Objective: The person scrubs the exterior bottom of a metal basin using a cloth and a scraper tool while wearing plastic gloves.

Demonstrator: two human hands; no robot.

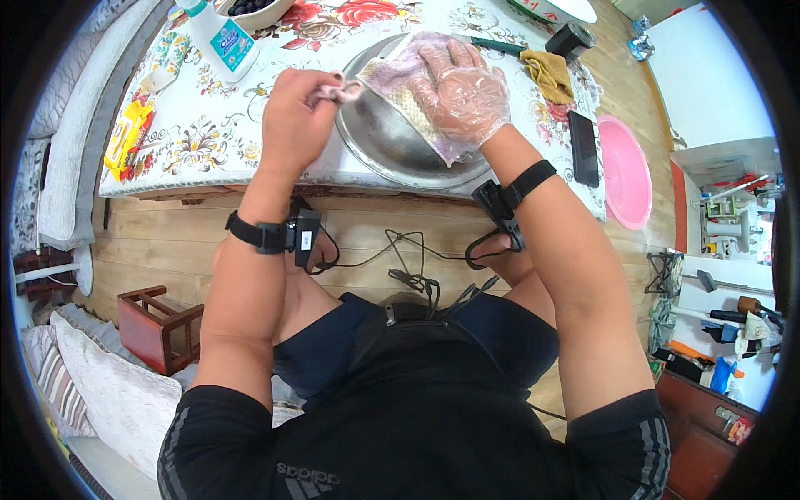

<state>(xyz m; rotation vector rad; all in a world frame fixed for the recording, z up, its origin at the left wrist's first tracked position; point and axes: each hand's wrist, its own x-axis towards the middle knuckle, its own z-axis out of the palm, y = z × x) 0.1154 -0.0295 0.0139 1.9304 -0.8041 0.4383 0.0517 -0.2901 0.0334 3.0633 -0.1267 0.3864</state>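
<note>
My left hand [300, 119], bare, is closed on one end of a pinkish strip [340, 92], perhaps a twisted cloth end; its far side reaches the rim of a steel basin [387, 134]. In a clear plastic glove, my right hand [465, 97] lies with its fingers spread on a purple and cream cloth [406, 78] draped across the basin. Whether its fingers grip the cloth cannot be told. Behind the basin, a dark green knife handle [497, 45] points right, towards a folded brown cloth [548, 76].
On the flowered tablecloth [212, 144] stand a white spray bottle [222, 47], a yellow packet [128, 139], a bowl of dark berries [265, 14], a black can [570, 40] and a phone [583, 149]. Beyond its right edge is a pink basin [627, 172]. Cables [406, 256] hang between my wrists.
</note>
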